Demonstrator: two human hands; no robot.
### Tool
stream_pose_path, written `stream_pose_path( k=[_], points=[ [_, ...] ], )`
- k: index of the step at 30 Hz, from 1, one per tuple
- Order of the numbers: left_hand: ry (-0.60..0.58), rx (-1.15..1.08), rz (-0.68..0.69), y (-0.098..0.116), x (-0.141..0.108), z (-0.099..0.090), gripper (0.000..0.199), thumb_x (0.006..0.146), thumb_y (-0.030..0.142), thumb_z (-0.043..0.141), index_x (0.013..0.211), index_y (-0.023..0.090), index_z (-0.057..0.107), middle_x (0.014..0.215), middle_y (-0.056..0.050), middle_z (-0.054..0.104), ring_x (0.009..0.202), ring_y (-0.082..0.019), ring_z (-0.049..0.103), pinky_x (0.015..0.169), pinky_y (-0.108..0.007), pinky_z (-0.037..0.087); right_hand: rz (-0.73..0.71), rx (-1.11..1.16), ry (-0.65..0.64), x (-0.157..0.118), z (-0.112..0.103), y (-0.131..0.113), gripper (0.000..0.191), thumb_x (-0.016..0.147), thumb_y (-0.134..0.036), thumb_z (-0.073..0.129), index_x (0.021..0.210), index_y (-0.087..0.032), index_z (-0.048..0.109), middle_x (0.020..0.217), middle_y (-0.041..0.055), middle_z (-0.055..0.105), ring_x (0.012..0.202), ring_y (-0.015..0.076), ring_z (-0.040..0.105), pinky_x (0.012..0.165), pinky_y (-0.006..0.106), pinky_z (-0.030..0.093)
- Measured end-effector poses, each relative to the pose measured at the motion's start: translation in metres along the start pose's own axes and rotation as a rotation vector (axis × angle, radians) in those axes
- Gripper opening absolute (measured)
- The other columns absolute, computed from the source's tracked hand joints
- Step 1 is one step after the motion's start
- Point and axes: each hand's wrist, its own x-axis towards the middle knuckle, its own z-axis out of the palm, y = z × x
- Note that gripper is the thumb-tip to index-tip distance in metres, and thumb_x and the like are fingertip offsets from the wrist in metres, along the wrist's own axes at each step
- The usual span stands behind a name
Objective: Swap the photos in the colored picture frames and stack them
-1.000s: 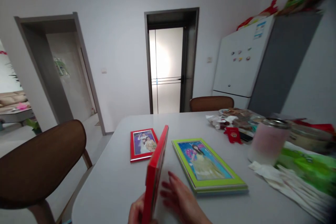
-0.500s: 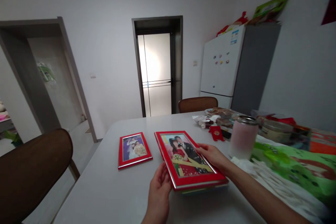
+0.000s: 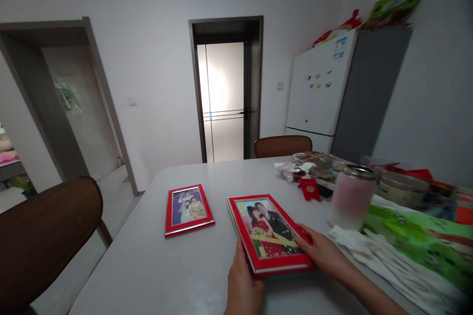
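"Where was the red picture frame, from where you stood?"

"On the person's left of the pink tumbler, and a bit nearer the person. It lay picture side up, with a green-edged thing peeping out beneath it."

"And how did it run?"

"Its long axis pointed away from the person, the far end slanting left, off from the tumbler. The near end sat between the hands."

"So they were apart?"

"Apart from each other, yes, but clamped on that frame from both sides. The left hand had the long side farther from the tumbler, down by the near corner. The right hand had the side facing the tumbler, its thumb over the front. I couldn't see how the left fingers went underneath."

"Which hand was nearer the tumbler?"

"The right, plainly. The other red frame lay flat on the desk, farther left of the tumbler. Neither hand touched that one, though the left was closer to it."
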Motion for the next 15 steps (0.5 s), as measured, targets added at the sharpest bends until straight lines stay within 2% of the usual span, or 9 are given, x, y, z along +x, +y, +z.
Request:
stream_pose_path(
  k=[3, 6, 8, 10, 12, 14, 15],
  points=[
    [0.042, 0.169, 0.047, 0.001, 0.021, 0.001, 0.066, 0.063, 0.002, 0.046, 0.124, 0.015, 0.025, 0.118, -0.006, 0.052, 0.105, -0.015, 0.05, 0.085, -0.021, 0.039, 0.011, -0.18, 0.124, 0.009, 0.013, 0.003, 0.041, 0.066, -0.034, 0.047, 0.103, -0.02, 0.057, 0.099, 0.0054, 0.064, 0.089, 0.022, 0.059, 0.074, 0.027, 0.043],
    [0.059, 0.279, 0.039, -0.001, 0.045, -0.003, 0.059, 0.063, 0.003, 0.045, 0.12, 0.01, 0.032, 0.114, -0.01, 0.055, 0.102, -0.016, 0.052, 0.084, -0.022, 0.04, 0.013, -0.231, 0.161, 0.029, 0.023, -0.008, 0.039, 0.067, -0.033, 0.046, 0.102, -0.021, 0.058, 0.093, 0.0053, 0.066, 0.084, 0.0218, 0.06, 0.071, 0.027, 0.043],
    [0.056, 0.339, 0.037, -0.005, 0.055, -0.013, 0.062, 0.06, 0.006, 0.05, 0.12, 0.008, 0.033, 0.116, -0.012, 0.053, 0.104, -0.018, 0.05, 0.086, -0.023, 0.039, -0.002, -0.24, 0.173, 0.04, 0.025, -0.017, 0.037, 0.067, -0.034, 0.046, 0.099, -0.019, 0.059, 0.091, 0.0068, 0.066, 0.084, 0.0228, 0.06, 0.071, 0.028, 0.043],
    [0.051, 0.417, 0.042, -0.011, 0.06, -0.033, 0.068, 0.058, 0.012, 0.057, 0.121, 0.009, 0.033, 0.123, -0.012, 0.046, 0.111, -0.02, 0.044, 0.091, -0.025, 0.034, -0.014, -0.246, 0.192, 0.045, 0.024, -0.024, 0.038, 0.068, -0.034, 0.046, 0.098, -0.016, 0.059, 0.093, 0.0097, 0.065, 0.087, 0.0244, 0.059, 0.074, 0.031, 0.043],
    [0.073, 0.508, 0.025, -0.02, 0.059, -0.062, 0.068, 0.059, 0.018, 0.059, 0.122, 0.011, 0.034, 0.129, -0.012, 0.038, 0.119, -0.023, 0.033, 0.098, -0.032, 0.024, -0.031, -0.249, 0.219, 0.041, 0.024, -0.029, 0.04, 0.069, -0.034, 0.044, 0.101, -0.014, 0.057, 0.101, 0.012, 0.061, 0.095, 0.0254, 0.054, 0.079, 0.033, 0.041],
    [0.122, 0.605, -0.028, -0.028, 0.055, -0.095, 0.062, 0.064, 0.023, 0.056, 0.12, 0.009, 0.036, 0.13, -0.016, 0.035, 0.122, -0.029, 0.025, 0.1, -0.043, 0.015, -0.106, -0.233, 0.277, 0.027, 0.029, -0.037, 0.042, 0.071, -0.033, 0.041, 0.106, -0.013, 0.054, 0.111, 0.0125, 0.055, 0.104, 0.0251, 0.048, 0.086, 0.036, 0.038],
    [0.132, 0.648, -0.053, -0.031, 0.052, -0.109, 0.057, 0.065, 0.024, 0.054, 0.117, 0.007, 0.039, 0.127, -0.019, 0.038, 0.12, -0.031, 0.028, 0.098, -0.045, 0.015, -0.173, -0.212, 0.306, 0.017, 0.034, -0.042, 0.042, 0.072, -0.033, 0.04, 0.107, -0.013, 0.052, 0.114, 0.0122, 0.053, 0.107, 0.0245, 0.046, 0.089, 0.037, 0.036]
  ],
)
